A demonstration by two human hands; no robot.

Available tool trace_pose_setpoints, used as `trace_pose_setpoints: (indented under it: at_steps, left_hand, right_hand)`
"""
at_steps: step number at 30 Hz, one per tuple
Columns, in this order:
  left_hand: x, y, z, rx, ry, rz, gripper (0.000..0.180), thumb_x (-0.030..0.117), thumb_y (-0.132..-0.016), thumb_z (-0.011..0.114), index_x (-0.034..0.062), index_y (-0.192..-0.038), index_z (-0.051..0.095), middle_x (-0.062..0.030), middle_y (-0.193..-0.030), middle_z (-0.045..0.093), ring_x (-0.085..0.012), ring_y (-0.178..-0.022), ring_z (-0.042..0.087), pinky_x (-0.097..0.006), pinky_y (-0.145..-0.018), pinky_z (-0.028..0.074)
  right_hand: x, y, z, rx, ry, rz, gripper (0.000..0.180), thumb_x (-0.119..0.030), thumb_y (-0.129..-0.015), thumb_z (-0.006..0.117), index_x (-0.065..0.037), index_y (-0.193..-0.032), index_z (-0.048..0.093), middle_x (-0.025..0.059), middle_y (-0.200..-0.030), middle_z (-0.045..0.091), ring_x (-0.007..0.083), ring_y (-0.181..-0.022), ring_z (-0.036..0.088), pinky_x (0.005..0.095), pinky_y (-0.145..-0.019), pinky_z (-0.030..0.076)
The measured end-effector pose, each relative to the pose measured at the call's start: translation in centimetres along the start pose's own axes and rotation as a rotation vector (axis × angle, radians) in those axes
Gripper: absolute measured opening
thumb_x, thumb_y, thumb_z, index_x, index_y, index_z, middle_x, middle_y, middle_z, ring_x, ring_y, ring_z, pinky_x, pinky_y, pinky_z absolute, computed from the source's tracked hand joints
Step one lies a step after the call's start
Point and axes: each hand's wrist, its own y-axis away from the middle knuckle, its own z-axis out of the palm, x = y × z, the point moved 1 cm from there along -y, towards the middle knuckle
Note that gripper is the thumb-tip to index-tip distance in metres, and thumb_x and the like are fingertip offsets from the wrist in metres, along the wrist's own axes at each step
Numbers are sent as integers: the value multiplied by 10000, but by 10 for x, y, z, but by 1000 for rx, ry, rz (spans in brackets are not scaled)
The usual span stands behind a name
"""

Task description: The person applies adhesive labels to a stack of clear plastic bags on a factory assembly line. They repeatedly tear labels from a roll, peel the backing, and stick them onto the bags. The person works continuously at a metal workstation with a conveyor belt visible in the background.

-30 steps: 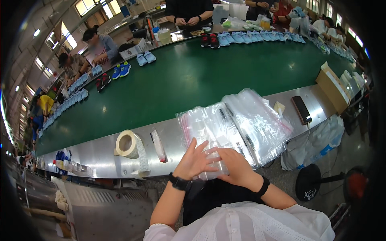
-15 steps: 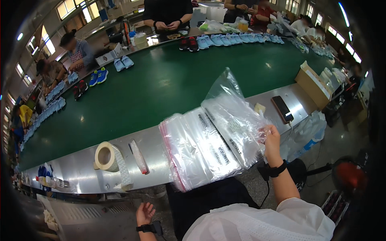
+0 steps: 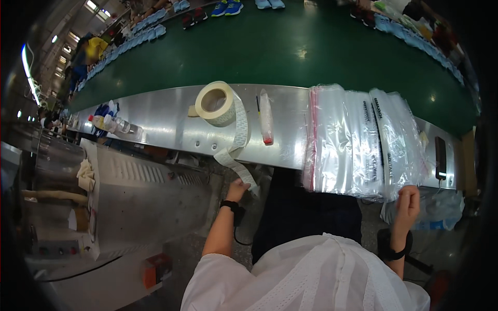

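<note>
A roll of labels point(image 3: 213, 103) stands on the steel ledge, its strip point(image 3: 239, 166) running down over the front edge. At the strip's loose end is my left hand point(image 3: 237, 191), its fingers closed on the paper. To the right lies a stack of clear printed plastic bags point(image 3: 342, 140) with a reddish band along its left side. My right hand point(image 3: 408, 202) is closed at the near right corner of the top plastic bag point(image 3: 397, 140), which lies flat on the stack. The fingertips there are partly hidden.
A cutter-like tool with a red end point(image 3: 265, 116) lies between roll and stack. A phone point(image 3: 440, 158) with a cable is at the right. Bottles point(image 3: 122, 126) stand at the left. Beyond the ledge is a green belt point(image 3: 290, 57) with shoes point(image 3: 226, 8) along its far side.
My view has swung left and down. My left hand has come up from below the ledge to the label strip, which hangs lower. The top bag's raised end now lies flat.
</note>
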Motion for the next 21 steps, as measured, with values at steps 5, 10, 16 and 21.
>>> trace_pose_setpoints:
  at_steps: [5, 10, 16, 21]
  left_hand:
    - [136, 102, 25, -164, 326, -51, 186, 87, -875, 578, 0, -1039, 571, -20, -846, 623, -74, -714, 578, -221, -587, 457]
    - [216, 149, 47, -243, 654, 52, 213, 58, -916, 505, -13, -1116, 515, -81, -985, 613, -117, -820, 620, -250, -689, 533]
    - [257, 134, 61, -301, 920, 187, 250, 85, -950, 446, -33, -1168, 478, -104, -1065, 598, -166, -938, 617, -292, -831, 522]
    - [252, 119, 68, -268, 875, 190, 226, 68, -950, 440, -29, -1149, 486, -101, -1039, 596, -152, -896, 614, -289, -799, 525]
  right_hand:
    - [-41, 12, 89, -844, 22, -133, 76, -40, -816, 594, -21, -883, 624, 90, -801, 589, 199, -637, 573, 279, -584, 444]
    - [-37, 27, 164, -1208, -117, -279, 352, -192, -839, 628, -6, -1128, 555, 138, -1061, 573, 271, -979, 578, 339, -848, 467]
    - [-6, 35, 181, -1347, -263, -107, 286, -226, -877, 594, -4, -1057, 583, 124, -938, 601, 237, -860, 589, 339, -759, 457]
    - [-31, 19, 148, -1292, -296, 258, 211, -206, -928, 531, 1, -905, 565, 17, -712, 550, 65, -679, 492, 245, -627, 422]
